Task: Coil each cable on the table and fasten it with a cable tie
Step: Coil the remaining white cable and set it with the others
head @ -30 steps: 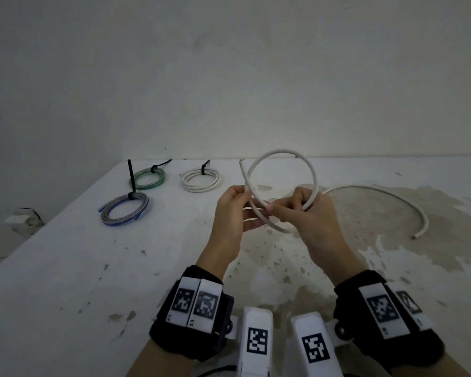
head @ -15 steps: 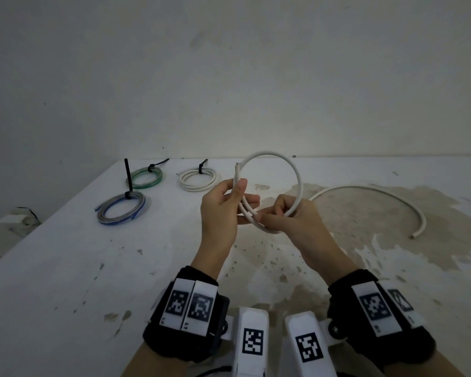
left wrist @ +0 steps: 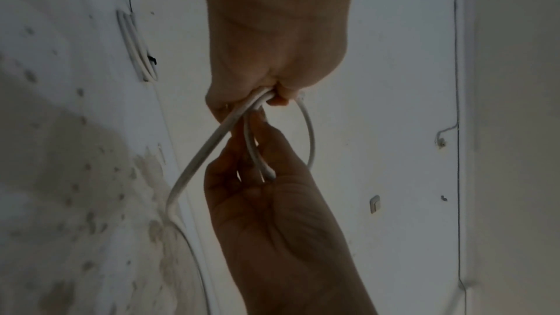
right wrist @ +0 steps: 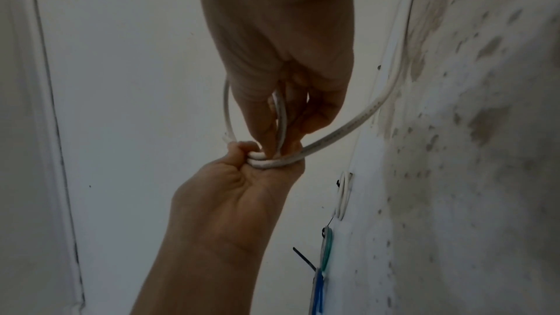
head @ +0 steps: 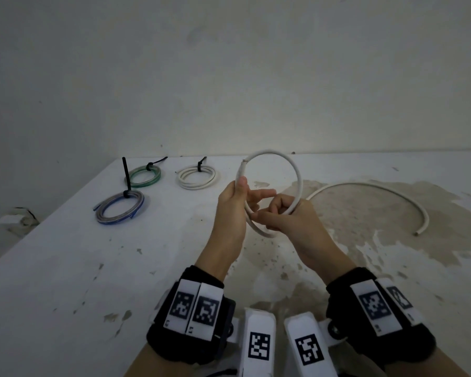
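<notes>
White cable [head: 297, 174] looped upright above the table [head: 65, 268], strands gathered at the loop's near side. Pinched there by left hand [head: 233, 205], thumb and fingers closed on the crossing (probably to keep the loop from springing open). Held lower on the loop by right hand [head: 286, 221], fingers curled round the strands. Loose tail [head: 378, 190] trailing right along the tabletop, uncoiled. Three tied coils at far left: grey-blue coil [head: 120, 208], green coil [head: 144, 175], white coil [head: 197, 176].
</notes>
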